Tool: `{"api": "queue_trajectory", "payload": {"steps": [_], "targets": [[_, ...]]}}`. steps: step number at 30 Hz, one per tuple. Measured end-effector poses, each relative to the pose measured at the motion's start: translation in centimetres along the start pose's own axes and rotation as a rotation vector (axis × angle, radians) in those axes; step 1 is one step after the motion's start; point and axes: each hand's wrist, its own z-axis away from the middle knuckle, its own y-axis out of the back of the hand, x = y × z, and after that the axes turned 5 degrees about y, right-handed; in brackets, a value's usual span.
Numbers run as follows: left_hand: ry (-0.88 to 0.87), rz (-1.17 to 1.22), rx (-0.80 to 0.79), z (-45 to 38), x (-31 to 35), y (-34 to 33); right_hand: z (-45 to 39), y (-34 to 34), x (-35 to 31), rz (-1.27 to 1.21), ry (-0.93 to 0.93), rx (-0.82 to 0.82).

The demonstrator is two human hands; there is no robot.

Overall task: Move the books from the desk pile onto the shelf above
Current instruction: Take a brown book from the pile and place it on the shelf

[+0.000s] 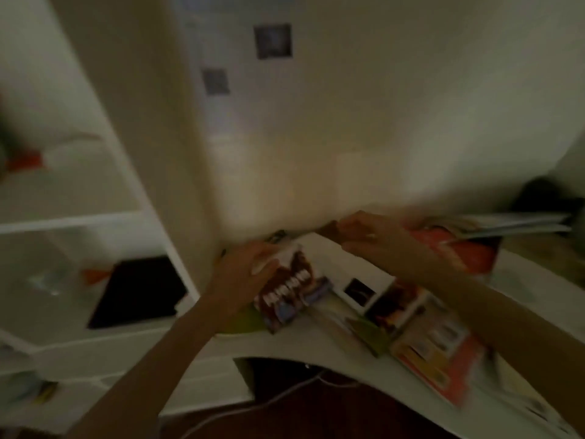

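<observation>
Brown-covered book [289,288] on desk, under left hand [245,269].

Both bare forearms extend forward and upward. Left hand [243,269]: back toward the camera, fingers curled at the front, blurred. Right hand [364,231]: reaches further forward, fingers bent toward the left; grip cannot be judged through motion blur.
</observation>
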Motion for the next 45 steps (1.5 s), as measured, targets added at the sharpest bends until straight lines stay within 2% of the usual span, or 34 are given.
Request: {"api": "queue_trajectory", "payload": {"steps": [3, 5, 7, 9, 13, 16, 19, 23, 26, 29, 32, 36, 38, 40, 43, 45], "targets": [[0.119, 0.011, -0.106, -1.4, -2.0, -5.7, 1.4, -0.7, 6.9, -0.037, -0.208, 0.003], [0.207, 0.019, -0.193, -2.2, -3.4, -8.7, 1.9, -1.6, 10.7, -0.091, -0.328, 0.056], [0.255, 0.077, -0.213, -3.3, -4.3, -11.2, 2.1, -2.2, 14.2, -0.064, -0.43, 0.132], [0.222, 0.044, -0.216, -4.7, -4.9, -13.6, 1.8, -2.5, 17.1, 0.005, -0.515, 0.246], [0.063, 0.061, -0.39, -8.1, -4.8, -18.1, 0.1, -3.1, 21.3, 0.037, -0.609, 0.389], [-0.007, -0.026, -0.365, -11.0, -4.0, -20.3, -1.5, -3.2, 22.2, -0.111, -0.679, 0.426], [-0.093, -0.281, -0.386, -12.6, -4.2, -21.9, -2.8, -2.3, 21.7, -0.338, -0.663, 0.311], [-0.235, -0.464, -0.533, -11.8, -5.9, -22.3, -4.0, -1.5, 21.6, -0.204, -0.63, 0.084], [-0.339, -0.559, -0.592, -11.1, -5.6, -21.6, -4.4, -0.4, 21.7, -0.466, -0.777, -0.039], [-0.401, -0.636, -0.63, -10.0, -4.3, -22.3, -4.0, 1.3, 21.9, -0.675, -0.899, -0.049], [-0.511, -0.662, -0.575, -8.8, -3.4, -23.4, -2.6, 2.6, 21.6, -0.715, -0.863, -0.005], [-0.61, -0.664, -0.463, -7.9, -2.7, -22.5, -1.0, 3.8, 21.3, -0.447, -0.694, 0.053], [-0.647, -0.656, -0.398, -7.3, -2.4, -22.2, -0.8, 4.5, 20.8, -0.457, -0.678, 0.034], [-0.595, -0.667, -0.394, -6.8, -2.3, -22.2, -0.7, 5.1, 20.0, -0.508, -0.696, 0.027], [-0.414, -0.548, -0.431, -6.2, -2.3, -22.7, -0.9, 6.1, 19.0, -0.415, -0.666, 0.079], [-0.332, -0.482, -0.427, -6.1, -1.9, -23.2, -1.5, 6.9, 18.5, -0.462, -0.687, 0.117]]}}
